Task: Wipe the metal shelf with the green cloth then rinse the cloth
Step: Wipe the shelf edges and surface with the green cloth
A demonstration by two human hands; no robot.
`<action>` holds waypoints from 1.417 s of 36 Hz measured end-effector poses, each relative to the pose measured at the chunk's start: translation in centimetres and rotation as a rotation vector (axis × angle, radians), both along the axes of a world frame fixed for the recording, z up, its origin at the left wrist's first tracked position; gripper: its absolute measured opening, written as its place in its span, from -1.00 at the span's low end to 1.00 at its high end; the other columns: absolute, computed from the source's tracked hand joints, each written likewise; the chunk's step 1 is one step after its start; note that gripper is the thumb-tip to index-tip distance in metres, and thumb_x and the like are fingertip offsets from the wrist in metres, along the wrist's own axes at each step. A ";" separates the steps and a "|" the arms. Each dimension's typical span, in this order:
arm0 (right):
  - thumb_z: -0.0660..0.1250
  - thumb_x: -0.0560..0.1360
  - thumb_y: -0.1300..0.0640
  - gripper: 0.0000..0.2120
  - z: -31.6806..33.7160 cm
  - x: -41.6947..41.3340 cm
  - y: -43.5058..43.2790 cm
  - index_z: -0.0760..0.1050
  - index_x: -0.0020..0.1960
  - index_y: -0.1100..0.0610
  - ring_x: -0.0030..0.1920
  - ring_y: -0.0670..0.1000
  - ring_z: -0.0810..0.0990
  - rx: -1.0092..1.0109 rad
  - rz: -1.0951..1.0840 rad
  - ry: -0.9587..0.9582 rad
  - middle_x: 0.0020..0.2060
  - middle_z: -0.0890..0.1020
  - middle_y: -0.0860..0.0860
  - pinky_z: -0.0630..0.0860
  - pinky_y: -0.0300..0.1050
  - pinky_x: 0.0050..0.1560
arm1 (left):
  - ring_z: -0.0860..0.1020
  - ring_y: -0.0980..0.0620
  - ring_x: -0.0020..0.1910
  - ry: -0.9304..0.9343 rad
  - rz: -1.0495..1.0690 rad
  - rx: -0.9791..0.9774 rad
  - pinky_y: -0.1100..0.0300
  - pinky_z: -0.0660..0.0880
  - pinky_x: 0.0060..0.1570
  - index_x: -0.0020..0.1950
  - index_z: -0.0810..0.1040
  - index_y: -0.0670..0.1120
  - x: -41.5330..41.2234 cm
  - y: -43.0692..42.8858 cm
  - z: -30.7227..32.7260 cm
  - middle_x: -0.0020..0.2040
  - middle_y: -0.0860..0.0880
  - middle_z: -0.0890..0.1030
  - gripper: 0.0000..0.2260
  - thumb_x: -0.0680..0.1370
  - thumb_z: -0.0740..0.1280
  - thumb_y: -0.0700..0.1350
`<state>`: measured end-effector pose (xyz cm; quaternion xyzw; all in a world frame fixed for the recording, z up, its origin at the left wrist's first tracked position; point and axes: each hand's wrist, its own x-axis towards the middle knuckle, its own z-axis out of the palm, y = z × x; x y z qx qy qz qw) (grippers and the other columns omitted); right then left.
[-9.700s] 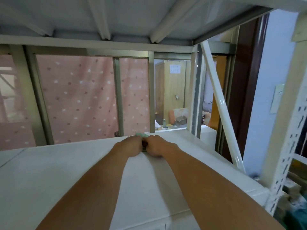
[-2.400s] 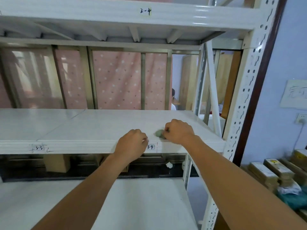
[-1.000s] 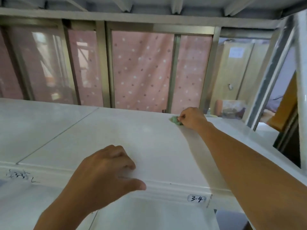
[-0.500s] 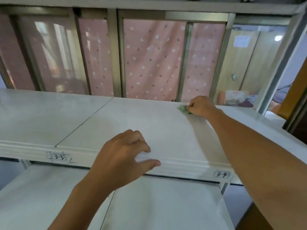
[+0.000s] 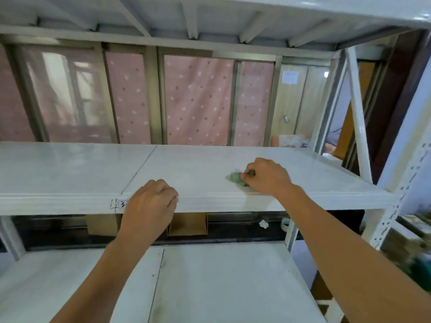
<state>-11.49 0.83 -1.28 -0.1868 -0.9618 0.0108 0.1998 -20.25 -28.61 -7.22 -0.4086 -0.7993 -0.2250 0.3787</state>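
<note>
The white metal shelf (image 5: 200, 169) runs across the middle of the head view, with a seam between two panels. My right hand (image 5: 268, 177) presses a small bunched green cloth (image 5: 238, 178) onto the shelf near its front edge, right of centre. Only the cloth's left part shows past my fingers. My left hand (image 5: 149, 206) is curled over the shelf's front lip beside a handwritten label, holding the edge.
A lower white shelf (image 5: 210, 280) lies below my forearms. Another shelf (image 5: 210, 22) hangs overhead. A perforated white upright (image 5: 396, 206) and a diagonal brace (image 5: 356, 117) stand at the right. Pink dotted curtains (image 5: 198, 101) hang behind. Cardboard boxes (image 5: 186, 223) sit under the shelf.
My right hand has dragged the green cloth from the shelf's back edge toward the front. My head has pulled back, so the lower shelf shows. My left hand stays on the front lip.
</note>
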 end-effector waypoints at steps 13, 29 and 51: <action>0.29 0.54 -0.19 -0.78 -0.2 3.4 -4.3 0.63 -0.05 -0.09 -0.05 0.03 0.55 -0.010 0.026 0.024 -0.11 0.50 -0.11 0.47 -0.08 -0.12 | 0.54 -0.01 -0.14 -0.108 0.107 0.039 0.14 0.51 -0.25 -0.16 0.69 -0.10 -1.6 -3.7 0.6 -0.17 0.00 0.58 -0.93 0.46 0.49 -0.11; 0.34 0.51 -0.21 -0.79 0.9 -10.9 0.1 0.64 -0.07 -0.10 -0.06 0.04 0.53 -0.072 0.054 -0.046 -0.06 0.64 -0.02 0.46 -0.11 -0.08 | 0.46 0.12 -0.22 -0.254 0.106 -0.078 0.21 0.40 -0.26 -0.26 0.62 0.00 -3.2 -3.7 2.4 -0.28 0.12 0.48 -0.81 0.50 0.42 0.06; 0.23 0.59 -0.04 -0.71 1.8 -27.0 2.4 0.64 0.03 0.12 0.09 0.21 0.59 -0.067 -0.040 -0.073 0.08 0.64 0.16 0.47 -0.08 0.03 | 0.50 0.15 -0.20 -0.345 0.156 -0.064 0.24 0.43 -0.28 -0.19 0.62 0.11 -6.4 -4.3 5.0 -0.18 0.17 0.53 -0.84 0.42 0.43 0.18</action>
